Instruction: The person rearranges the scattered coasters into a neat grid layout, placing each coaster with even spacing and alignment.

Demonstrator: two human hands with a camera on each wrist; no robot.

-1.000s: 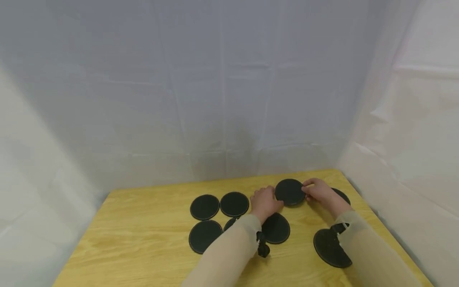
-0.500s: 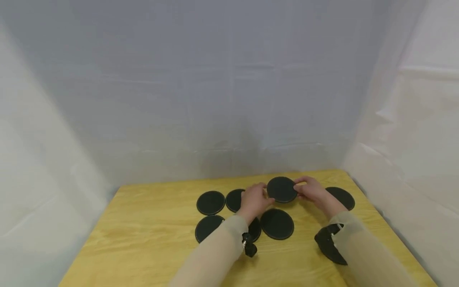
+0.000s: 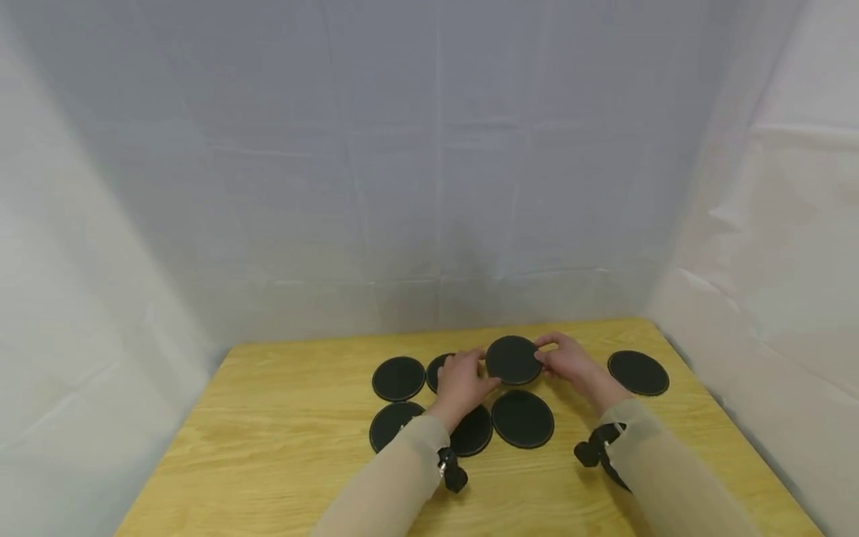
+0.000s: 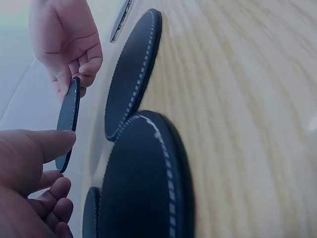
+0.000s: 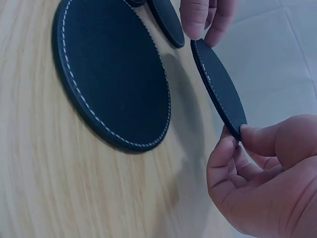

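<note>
A wooden table [image 3: 268, 447] stood before white sheets [image 3: 268, 186]. Both hands, left hand [image 3: 461, 380] at nine o'clock, right hand [image 3: 570, 364] at three, pinched one black coaster [image 3: 513, 359] just above the table.

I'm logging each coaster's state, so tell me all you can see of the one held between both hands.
The held coaster is a thin, round black disc, leather-like, with pale stitching along its rim. It is lifted clear of the wooden table, above the other coasters. The left hand pinches its left edge and the right hand its right edge with thumb and fingertips. Nothing else touches it.
</note>
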